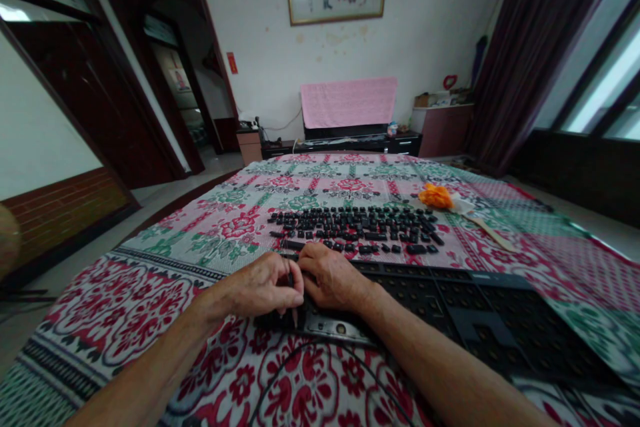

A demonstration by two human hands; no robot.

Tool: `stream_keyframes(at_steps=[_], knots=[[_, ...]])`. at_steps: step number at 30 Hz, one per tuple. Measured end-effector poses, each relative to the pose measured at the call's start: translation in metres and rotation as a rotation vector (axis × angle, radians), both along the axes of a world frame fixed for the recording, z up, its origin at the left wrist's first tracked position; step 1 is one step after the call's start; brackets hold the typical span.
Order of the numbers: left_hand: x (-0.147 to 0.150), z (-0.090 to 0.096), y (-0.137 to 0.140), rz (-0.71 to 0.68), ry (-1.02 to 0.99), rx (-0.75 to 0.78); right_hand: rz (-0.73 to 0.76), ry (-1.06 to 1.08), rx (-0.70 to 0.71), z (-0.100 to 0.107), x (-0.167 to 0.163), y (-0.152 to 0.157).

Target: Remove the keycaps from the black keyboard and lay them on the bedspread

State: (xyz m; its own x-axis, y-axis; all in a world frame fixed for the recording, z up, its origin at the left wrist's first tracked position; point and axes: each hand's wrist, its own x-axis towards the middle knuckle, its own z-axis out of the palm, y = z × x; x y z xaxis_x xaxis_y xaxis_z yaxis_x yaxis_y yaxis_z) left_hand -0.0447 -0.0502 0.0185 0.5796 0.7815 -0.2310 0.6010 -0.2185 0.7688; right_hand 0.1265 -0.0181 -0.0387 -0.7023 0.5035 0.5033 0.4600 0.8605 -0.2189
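A black keyboard frame (pixel 415 297) with its keycaps off lies across the near table, running from my hands to the right edge. My left hand (pixel 265 283) is at its left end, with thumb and fingers pinched round a thin dark tool (pixel 291 278) held upright. What kind of tool it is I cannot make out. Close beside it, my right hand (pixel 333 273) has its fingers curled down on the keyboard's left end, the fingertips partly hidden. Loose black keycaps (pixel 357 220) lie in rows just beyond the keyboard.
An orange flower-like bundle (pixel 436 196) and a pale-handled brush (pixel 493 233) lie at the right. A black cable (pixel 280 370) loops in front of the keyboard. The patterned cloth (pixel 165 293) covers the table. Behind stands a low cabinet with a pink-covered screen (pixel 350 103).
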Motion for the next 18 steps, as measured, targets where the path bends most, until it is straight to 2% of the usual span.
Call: stream_keyframes(at_steps=[5,7,11,13,15,18], knots=[[0.000,-0.002,0.002,0.051,-0.024,-0.048,-0.002,0.011,-0.011,0.000,0.000,0.000],[0.003,0.000,-0.005,0.005,0.036,0.060,-0.003,0.016,-0.009,-0.001,0.000,0.001],[0.013,0.004,-0.022,-0.122,0.175,0.402,0.008,0.027,-0.024,-0.001,0.000,0.001],[0.016,0.004,-0.025,-0.155,0.194,0.483,0.011,0.032,-0.033,0.000,0.001,0.001],[0.014,0.002,-0.022,-0.146,0.166,0.445,0.008,0.037,-0.034,0.000,0.001,0.001],[0.005,-0.004,-0.010,-0.047,0.040,0.185,0.007,0.035,-0.035,0.000,0.001,0.000]])
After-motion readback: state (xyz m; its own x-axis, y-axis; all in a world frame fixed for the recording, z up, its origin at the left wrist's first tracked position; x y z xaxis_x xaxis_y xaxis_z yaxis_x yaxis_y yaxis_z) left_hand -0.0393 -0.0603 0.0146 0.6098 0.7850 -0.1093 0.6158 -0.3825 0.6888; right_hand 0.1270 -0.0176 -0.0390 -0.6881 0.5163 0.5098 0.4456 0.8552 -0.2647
